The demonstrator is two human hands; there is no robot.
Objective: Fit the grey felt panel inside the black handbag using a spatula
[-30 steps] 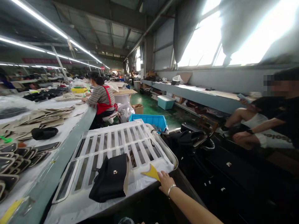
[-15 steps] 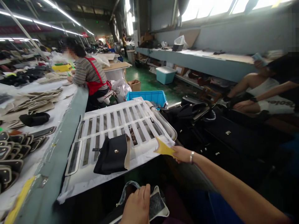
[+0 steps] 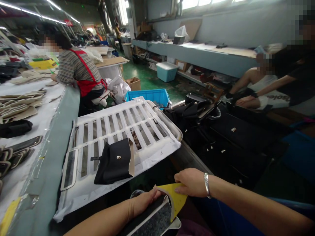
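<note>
In my right hand (image 3: 193, 183) is a flat yellow piece (image 3: 180, 198) with a curved, pale edge, pinched between thumb and fingers. Its curved edge lies against the end of a black bag (image 3: 157, 218) with a grey panel and pale raw edges, low in front of me. My left hand (image 3: 145, 200) grips the upper side of that bag, fingertips close to the yellow piece. The hidden underside of the bag cannot be seen. Beyond my hands, a black flap bag (image 3: 114, 160) with a metal clasp lies on a white slatted rack (image 3: 147, 164).
At left, a long table (image 3: 52, 131) bears pale cut pieces and black straps. Black bags (image 3: 221, 131) are heaped to the right. A blue crate (image 3: 147, 97) stands behind the rack. One person in a red apron (image 3: 87, 83) sits at the table; others sit at right.
My right hand has brought the yellow piece from the rack's corner down against the bag's end. My left hand has shifted along the bag. The view has turned slightly right.
</note>
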